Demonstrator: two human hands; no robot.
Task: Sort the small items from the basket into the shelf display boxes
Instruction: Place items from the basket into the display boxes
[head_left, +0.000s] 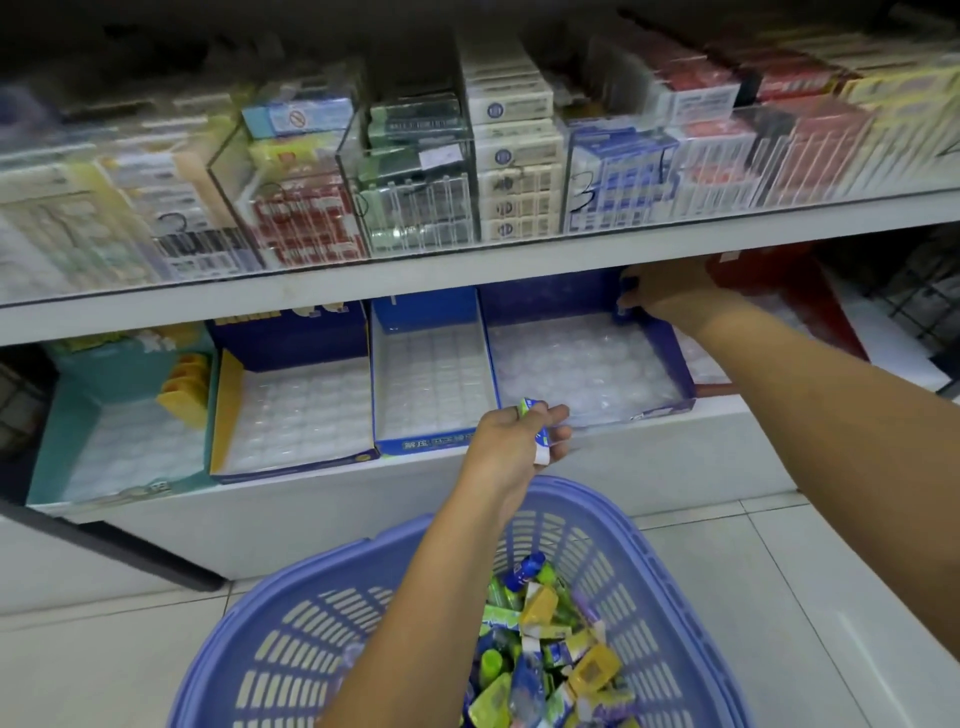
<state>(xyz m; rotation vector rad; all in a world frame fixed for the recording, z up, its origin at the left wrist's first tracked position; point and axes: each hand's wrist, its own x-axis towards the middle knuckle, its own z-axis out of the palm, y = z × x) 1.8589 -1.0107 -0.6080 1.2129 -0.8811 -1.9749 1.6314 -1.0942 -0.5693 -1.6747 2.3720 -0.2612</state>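
On my feed the left hand (511, 441) is raised just above the front lip of the lower shelf (675, 452), its fingers (556, 415) curled round a small green, white and blue packet (529, 407) that stands roughly upright in the grip. It sits in front of the seam between the blue display box (426, 312) and the dark blue display box (670, 358). The packet is not inside either one. The right hand (675, 296) reaches in under the upper shelf board (571, 257), and its fingers (629, 304) hook over the far right wall of the dark blue display box and grip it. Both of those boxes show only a clear plastic tray inside. So does the yellow-sided box (221, 410) to their left. Further left a teal box (52, 415) has a few yellow pieces (182, 387) at its back right corner. A red box (810, 306) sits just beyond the right forearm. Below the left arm, the lilac slatted basket (649, 571) stands on the tiled floor (779, 571). The rest of the small items (545, 634) are heaped in it, green, yellow and blue packets and little bottles. On the upper shelf, clear cases (415, 208) hold stacked packs, which are blurred on my screen.
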